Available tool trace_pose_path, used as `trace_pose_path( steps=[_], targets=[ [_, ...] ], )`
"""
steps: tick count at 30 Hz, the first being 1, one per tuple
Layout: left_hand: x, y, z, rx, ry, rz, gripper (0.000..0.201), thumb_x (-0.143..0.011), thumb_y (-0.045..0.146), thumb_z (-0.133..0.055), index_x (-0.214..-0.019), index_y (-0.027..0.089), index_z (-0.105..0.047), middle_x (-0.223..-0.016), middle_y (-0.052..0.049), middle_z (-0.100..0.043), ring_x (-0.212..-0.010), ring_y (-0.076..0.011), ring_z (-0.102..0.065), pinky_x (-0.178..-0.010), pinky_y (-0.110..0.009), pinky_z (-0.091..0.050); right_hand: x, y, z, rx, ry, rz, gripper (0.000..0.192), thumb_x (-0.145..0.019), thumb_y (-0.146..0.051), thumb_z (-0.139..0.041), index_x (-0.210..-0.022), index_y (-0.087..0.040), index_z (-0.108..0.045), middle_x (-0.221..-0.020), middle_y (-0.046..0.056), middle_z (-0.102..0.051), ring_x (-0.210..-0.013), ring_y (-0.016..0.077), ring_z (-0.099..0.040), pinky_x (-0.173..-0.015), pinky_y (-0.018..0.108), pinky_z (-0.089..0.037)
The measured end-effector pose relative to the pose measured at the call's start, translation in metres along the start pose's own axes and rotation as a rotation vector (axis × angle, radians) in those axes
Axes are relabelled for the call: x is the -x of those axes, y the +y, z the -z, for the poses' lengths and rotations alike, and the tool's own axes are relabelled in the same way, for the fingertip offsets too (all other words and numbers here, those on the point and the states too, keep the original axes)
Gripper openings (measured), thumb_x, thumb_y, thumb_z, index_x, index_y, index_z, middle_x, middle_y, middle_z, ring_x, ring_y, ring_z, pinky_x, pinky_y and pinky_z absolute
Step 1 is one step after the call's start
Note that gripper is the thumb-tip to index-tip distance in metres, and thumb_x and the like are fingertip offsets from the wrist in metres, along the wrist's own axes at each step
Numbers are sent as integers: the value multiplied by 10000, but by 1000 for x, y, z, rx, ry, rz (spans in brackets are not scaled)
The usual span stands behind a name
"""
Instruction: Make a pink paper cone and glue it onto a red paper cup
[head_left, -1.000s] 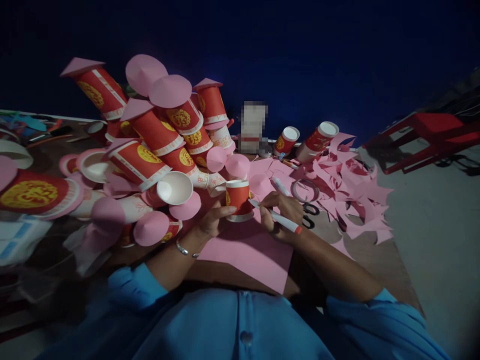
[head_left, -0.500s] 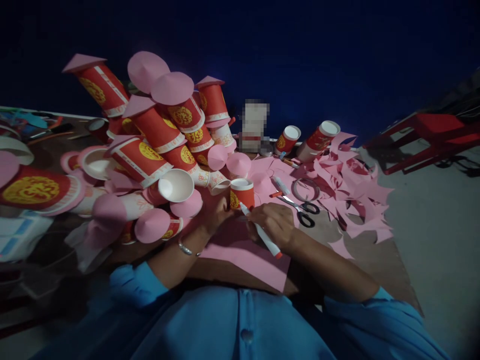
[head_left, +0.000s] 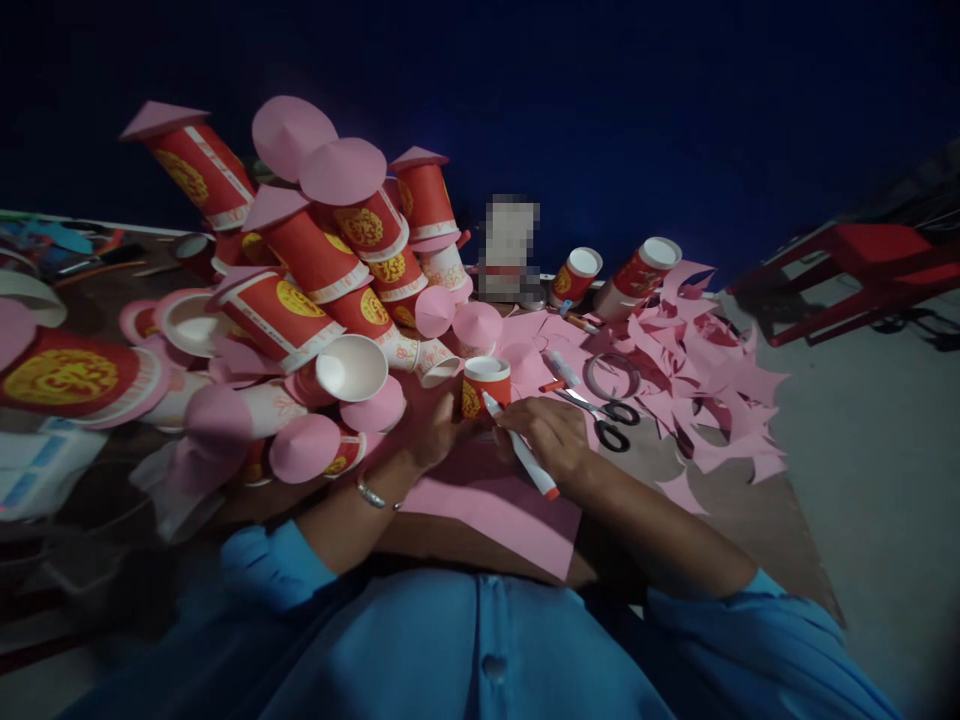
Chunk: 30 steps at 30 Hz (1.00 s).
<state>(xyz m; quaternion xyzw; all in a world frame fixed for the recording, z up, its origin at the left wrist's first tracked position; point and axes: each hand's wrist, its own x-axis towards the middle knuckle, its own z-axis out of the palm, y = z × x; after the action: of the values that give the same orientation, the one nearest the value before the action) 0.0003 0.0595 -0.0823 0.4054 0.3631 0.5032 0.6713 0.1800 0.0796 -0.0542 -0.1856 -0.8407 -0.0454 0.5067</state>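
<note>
A red paper cup (head_left: 474, 398) with a yellow emblem stands upright, open end up, over the pink paper. My left hand (head_left: 433, 432) is closed at its lower left side, fingers partly hidden. In my right hand (head_left: 546, 432) is a white marker (head_left: 534, 465) with an orange end, slanting so its upper tip lies against the front of the cup; whether it is capped I cannot tell. Beneath both hands lies a pink paper sheet (head_left: 517, 530). Scissors (head_left: 611, 425) with black handles rest right of my right hand, beside a roll of tape (head_left: 611, 377).
On the left, red cups (head_left: 304, 250) with pink paper cones are heaped high. Pink paper scraps (head_left: 705, 380) cover the table's right part. Two cups (head_left: 583, 270) stand at the back, near a blurred-out upright object (head_left: 510, 245). A red stool (head_left: 885, 265) is off to the right.
The cup and marker have shifted very slightly; my left fingers sit a little lower beside the cup. Otherwise the scene looks the same.
</note>
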Motion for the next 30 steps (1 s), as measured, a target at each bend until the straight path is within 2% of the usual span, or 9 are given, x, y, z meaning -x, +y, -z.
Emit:
trace_pose_path(
  steps=[7,13,22,27,30],
  targets=[
    [1,-10,7,-11,62,-26,460,-722,315,-909,-1137,212,-741,-1062,-41,-773,-1072,-258,-703,-995,-388,-559,0,-4,2,-59,-45,-20,144,-936,-87,-636,-1005,-202,-586,-708,3,-693,-555,142,-653,-512,263,-518],
    [1,-10,11,-23,79,-29,374,-735,277,-886,-1085,237,-759,-1060,-13,-772,-1059,-236,-698,-978,-361,-566,-2,-7,2,-72,-56,-13,150,-925,-77,-640,-1002,-191,-582,-700,1,-681,-559,138,-641,-525,258,-519],
    [2,-14,10,49,81,41,464,-725,261,-892,-1160,221,-737,-1050,-26,-780,-1051,-258,-727,-929,-369,-577,1,-4,4,-69,-45,-35,161,-923,-88,-635,-1013,-206,-575,-704,-8,-679,-558,144,-649,-516,259,-517],
    [2,-18,13,101,85,23,491,-742,281,-874,-1205,226,-720,-1076,-39,-788,-1039,-265,-736,-923,-390,-579,-2,-1,5,-74,-22,-53,180,-894,-58,-648,-994,-191,-582,-694,-7,-659,-555,147,-656,-511,255,-506],
    [2,-17,14,118,98,-15,483,-756,317,-868,-1205,234,-712,-1124,-47,-783,-1126,-281,-722,-999,-421,-567,-5,0,7,-53,-9,-64,169,-900,-63,-615,-993,-198,-575,-690,-3,-660,-550,145,-640,-505,253,-485]
  ],
)
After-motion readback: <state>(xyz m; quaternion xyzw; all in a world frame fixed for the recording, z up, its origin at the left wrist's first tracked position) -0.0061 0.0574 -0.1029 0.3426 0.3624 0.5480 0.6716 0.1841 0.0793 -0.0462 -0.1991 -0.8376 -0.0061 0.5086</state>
